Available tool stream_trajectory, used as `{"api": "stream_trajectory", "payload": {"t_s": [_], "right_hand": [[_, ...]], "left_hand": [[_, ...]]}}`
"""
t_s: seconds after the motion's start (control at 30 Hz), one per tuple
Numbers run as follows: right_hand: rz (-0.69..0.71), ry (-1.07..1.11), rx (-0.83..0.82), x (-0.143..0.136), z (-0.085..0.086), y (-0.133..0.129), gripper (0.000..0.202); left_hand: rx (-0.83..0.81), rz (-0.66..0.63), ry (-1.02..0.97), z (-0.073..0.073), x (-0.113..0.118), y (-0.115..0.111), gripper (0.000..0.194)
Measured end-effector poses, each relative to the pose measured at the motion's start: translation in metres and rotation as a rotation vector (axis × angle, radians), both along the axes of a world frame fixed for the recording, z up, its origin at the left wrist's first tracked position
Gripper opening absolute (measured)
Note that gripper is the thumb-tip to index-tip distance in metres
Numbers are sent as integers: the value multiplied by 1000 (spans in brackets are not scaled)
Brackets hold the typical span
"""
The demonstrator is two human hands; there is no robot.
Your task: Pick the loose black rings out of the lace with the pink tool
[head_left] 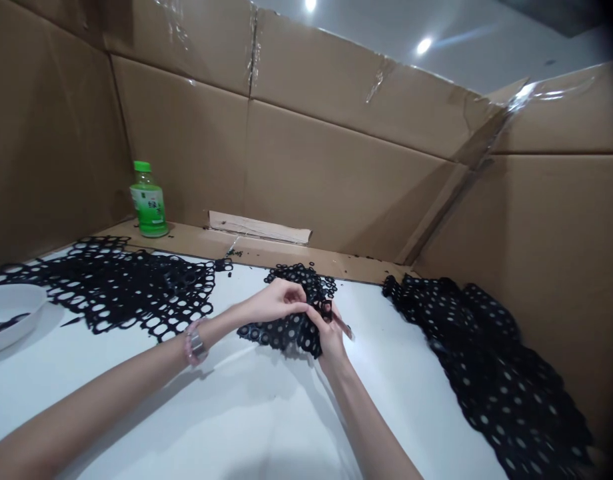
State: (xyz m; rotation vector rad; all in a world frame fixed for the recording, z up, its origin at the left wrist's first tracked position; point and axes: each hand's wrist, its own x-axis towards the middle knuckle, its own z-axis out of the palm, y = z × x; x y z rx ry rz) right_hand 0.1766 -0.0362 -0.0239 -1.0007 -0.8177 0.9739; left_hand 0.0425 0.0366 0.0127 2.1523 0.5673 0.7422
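Observation:
A small black perforated sheet [289, 331], full of round holes, is between and below my two hands at the middle of the white table. My right hand [332, 337] is closed on its right side, with a small black ring-like bit at the fingers. A thin brownish thing [342, 324] sticks out past that hand; its kind is unclear. My left hand [281, 298], a beaded bracelet [194, 343] on its wrist, pinches at the sheet's upper part, fingertips meeting the right hand's. Whatever lies in the left pinch is hidden. Loose black rings [329, 287] lie just behind.
A black net-like sheet [121, 287] spreads at left, beside a white bowl [16, 293] with dark bits in it. On the right lies a heaped black perforated sheet [496, 360]. A green bottle [149, 207] and a cardboard strip [259, 227] stand near the cardboard walls [336, 167].

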Motion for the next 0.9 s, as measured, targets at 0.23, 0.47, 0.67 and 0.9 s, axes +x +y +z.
{"api": "stream_trajectory", "payload": {"t_s": [0.23,0.47,0.67,0.9], "right_hand": [[-8,194,-34,-4,-9,8,19],[57,181,-72,-4,-5,1,25],[72,265,-118,-4,3,-2,34],[42,129,-31,4,-1,3,26]], "left_hand": [[-270,197,-97,-7,-8,42,30],[-118,360,-175,-20,11,93,40],[-9,180,-99,-25,12,67,48],[-81,-112,76,5,-11,21,47]]}}
